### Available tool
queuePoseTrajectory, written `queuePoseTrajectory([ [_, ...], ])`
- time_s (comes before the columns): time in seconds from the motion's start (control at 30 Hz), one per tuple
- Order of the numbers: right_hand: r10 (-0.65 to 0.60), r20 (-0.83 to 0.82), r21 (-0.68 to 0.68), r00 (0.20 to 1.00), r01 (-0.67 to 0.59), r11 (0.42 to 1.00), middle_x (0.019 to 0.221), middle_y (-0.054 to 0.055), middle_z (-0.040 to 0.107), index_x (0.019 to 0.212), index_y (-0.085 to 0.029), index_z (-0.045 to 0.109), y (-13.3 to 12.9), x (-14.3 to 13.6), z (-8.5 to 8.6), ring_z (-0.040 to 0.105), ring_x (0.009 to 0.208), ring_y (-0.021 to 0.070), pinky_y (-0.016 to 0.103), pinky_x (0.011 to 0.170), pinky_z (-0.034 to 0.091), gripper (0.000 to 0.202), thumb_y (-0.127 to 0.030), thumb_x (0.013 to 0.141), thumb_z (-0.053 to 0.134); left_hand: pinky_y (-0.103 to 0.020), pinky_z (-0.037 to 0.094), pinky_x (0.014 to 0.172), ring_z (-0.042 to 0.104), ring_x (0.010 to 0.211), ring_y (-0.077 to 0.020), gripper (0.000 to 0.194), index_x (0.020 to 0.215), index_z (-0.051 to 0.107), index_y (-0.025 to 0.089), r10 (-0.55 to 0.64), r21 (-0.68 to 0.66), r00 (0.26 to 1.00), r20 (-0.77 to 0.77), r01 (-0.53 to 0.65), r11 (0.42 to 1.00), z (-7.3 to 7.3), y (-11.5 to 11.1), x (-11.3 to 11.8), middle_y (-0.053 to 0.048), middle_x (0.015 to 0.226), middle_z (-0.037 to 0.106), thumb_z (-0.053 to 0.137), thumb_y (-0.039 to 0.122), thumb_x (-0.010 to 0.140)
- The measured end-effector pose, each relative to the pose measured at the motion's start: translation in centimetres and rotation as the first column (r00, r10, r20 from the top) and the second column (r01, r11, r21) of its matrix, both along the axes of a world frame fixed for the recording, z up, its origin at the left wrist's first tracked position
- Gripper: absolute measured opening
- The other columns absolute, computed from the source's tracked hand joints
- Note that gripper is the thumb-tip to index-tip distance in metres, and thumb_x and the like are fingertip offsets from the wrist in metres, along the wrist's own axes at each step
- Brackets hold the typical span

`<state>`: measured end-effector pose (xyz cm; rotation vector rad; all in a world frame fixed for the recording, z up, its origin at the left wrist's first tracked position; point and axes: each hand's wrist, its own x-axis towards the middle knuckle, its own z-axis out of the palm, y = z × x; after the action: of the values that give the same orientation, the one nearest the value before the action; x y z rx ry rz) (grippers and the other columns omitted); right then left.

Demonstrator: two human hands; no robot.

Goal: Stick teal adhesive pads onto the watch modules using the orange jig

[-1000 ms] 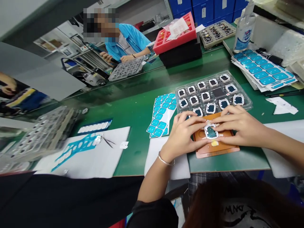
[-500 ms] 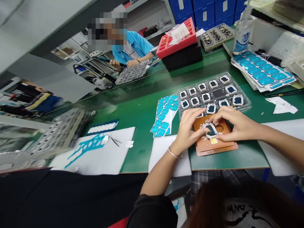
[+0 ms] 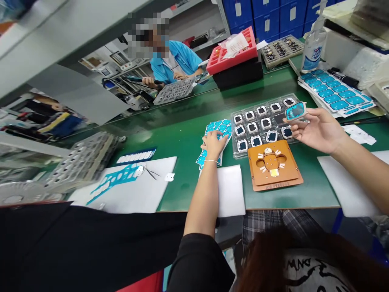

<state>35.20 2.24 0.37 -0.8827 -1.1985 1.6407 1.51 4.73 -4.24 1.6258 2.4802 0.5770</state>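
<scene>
My right hand (image 3: 320, 129) holds up a squarish watch case (image 3: 295, 111) at its edge, between thumb and fingers. Its face toward me is covered by blue film, and it hangs over the right end of the clear plastic tray (image 3: 236, 151). My left hand (image 3: 213, 142) lies on the sheets of blue film stickers (image 3: 226, 125), fingers apart and fingertips on the sheet. Between the hands, near the table's front edge, is an orange fixture (image 3: 258, 178) with white pads around its central recess. Several similar cases sit in the tray's pockets.
More blue sticker sheets (image 3: 337, 95) lie at the right beside a pump bottle (image 3: 313, 50). A red tray on a black box (image 3: 237, 75) stands behind. White foam sheets (image 3: 231, 194) line the front edge. Across the table, a person in blue (image 3: 185, 56) holds a tool.
Both hands have left the orange fixture. My right hand has lifted the watch case from it, up and to the right. My left hand has moved left onto the sticker sheets.
</scene>
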Motion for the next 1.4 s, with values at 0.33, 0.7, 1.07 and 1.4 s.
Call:
queuePoseTrajectory([
  [0.33, 0.113, -0.045, -0.051, 0.993, -0.115, 0.992, 0.112, 0.013, 0.070, 0.100, -0.022, 0.059, -1.1, -0.6, 1.0, 0.066, 0.104, 0.0281, 0.046, 0.091, 0.056, 0.025, -0.038, 0.088, 0.045, -0.057, 0.034, 0.106, 0.037, 0.135, -0.0377, 0.034, 0.101, 0.065, 0.025, 0.099, -0.056, 0.995, 0.024, -0.098, 0.994, 0.4, 0.1, 0.8, -0.012, 0.141, 0.050, 0.062, 0.054, 0.084],
  [0.7, -0.197, 0.203, 0.151, 0.959, 0.168, 0.974, 0.097, 0.005, 0.072, 0.108, -0.022, 0.069, 1.5, -0.3, -1.6, 0.072, 0.093, 0.0242, 0.046, 0.099, 0.057, 0.024, -0.029, 0.085, 0.066, -0.055, 0.034, 0.107, 0.038, 0.134, -0.0379, 0.036, 0.107, 0.067, 0.029, 0.064, -0.048, 0.995, 0.073, -0.061, 0.997, 0.4, 0.5, 0.4, -0.010, 0.140, 0.049, 0.070, 0.052, 0.078],
  [1.07, -0.507, 0.700, 0.705, 0.503, -0.368, 0.606, 0.104, 0.004, 0.075, 0.086, -0.025, 0.076, 9.4, 0.4, -2.8, 0.064, 0.105, 0.0309, 0.056, 0.096, 0.044, 0.023, -0.028, 0.085, 0.053, -0.050, 0.033, 0.110, 0.034, 0.138, -0.0371, 0.037, 0.104, 0.069, 0.029, 0.041, -0.088, 0.982, 0.185, -0.025, 0.996, 0.8, 1.0, 0.1, -0.008, 0.143, 0.046, 0.076, 0.047, 0.073],
  [1.4, -0.562, 0.729, 0.674, 0.391, -0.264, 0.690, 0.096, 0.006, 0.075, 0.092, -0.023, 0.077, 10.6, 0.9, -2.5, 0.065, 0.075, 0.0224, 0.034, 0.071, 0.048, 0.023, -0.027, 0.082, 0.057, -0.046, 0.034, 0.108, 0.034, 0.138, -0.0352, 0.041, 0.106, 0.067, 0.032, 0.034, -0.115, 0.975, 0.218, -0.009, 0.993, 0.4, 1.5, -0.5, -0.006, 0.144, 0.044, 0.078, 0.047, 0.070],
])
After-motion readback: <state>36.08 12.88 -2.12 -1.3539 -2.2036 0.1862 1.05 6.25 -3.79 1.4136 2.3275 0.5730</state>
